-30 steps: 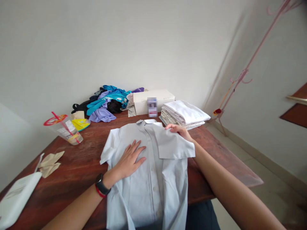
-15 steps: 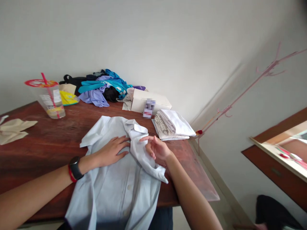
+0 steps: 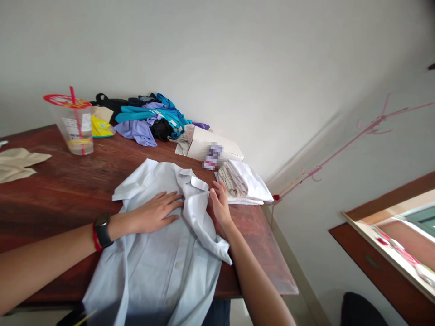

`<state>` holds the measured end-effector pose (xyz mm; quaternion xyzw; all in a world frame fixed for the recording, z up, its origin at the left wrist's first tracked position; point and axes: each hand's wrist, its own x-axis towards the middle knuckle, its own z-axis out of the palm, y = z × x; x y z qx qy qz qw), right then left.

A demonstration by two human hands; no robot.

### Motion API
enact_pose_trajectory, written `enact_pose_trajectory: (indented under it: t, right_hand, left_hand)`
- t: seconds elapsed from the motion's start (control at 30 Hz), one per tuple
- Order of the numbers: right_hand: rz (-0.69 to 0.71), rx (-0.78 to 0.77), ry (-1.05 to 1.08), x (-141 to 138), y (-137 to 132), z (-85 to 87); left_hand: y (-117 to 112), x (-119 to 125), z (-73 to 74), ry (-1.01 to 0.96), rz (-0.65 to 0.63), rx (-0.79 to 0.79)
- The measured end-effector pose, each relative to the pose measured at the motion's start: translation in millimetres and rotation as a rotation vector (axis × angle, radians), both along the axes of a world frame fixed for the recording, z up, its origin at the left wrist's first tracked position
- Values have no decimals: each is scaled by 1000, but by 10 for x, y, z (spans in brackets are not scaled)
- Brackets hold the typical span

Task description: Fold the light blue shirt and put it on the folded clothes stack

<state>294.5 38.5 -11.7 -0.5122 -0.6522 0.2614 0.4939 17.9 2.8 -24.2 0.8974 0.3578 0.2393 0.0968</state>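
A pale, short-sleeved button-up shirt (image 3: 159,262) lies front up on the dark wooden table, its collar (image 3: 194,179) toward the wall and its hem hanging over the near edge. My left hand (image 3: 158,212) rests flat on the chest of the shirt, fingers spread. Beside the collar and the right-hand sleeve (image 3: 217,246), my right hand (image 3: 220,203) is raised with its fingers extended and slightly curled, holding nothing. Whether its fingertips touch the shirt's edge I cannot tell. That side of the shirt is partly folded inward.
Folded white clothes (image 3: 246,181) are stacked beyond my right hand, near a white box (image 3: 217,145). A heap of blue and black clothes (image 3: 146,120) lies by the wall. A plastic cup with a straw (image 3: 76,129) stands left, near beige cloth (image 3: 20,163). A pink rack (image 3: 326,160) leans right.
My right hand has moved off the folded side of the shirt, away toward the stacked clothes, and its fingers have straightened. My left hand stays on the shirt. The view has shifted slightly.
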Motion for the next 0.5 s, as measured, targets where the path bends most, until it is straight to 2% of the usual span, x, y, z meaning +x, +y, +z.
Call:
enact_pose_trajectory:
  t: [0.17, 0.3, 0.5]
  right_hand:
    - [169, 18, -87, -61, 223, -89]
    - [176, 37, -173, -38, 360, -148]
    - [222, -9, -245, 15, 323, -141]
  left_hand:
    - [-35, 24, 47, 36, 11, 12]
    - [-69, 40, 81, 28, 21, 25]
    - [-23, 11, 83, 80, -19, 11]
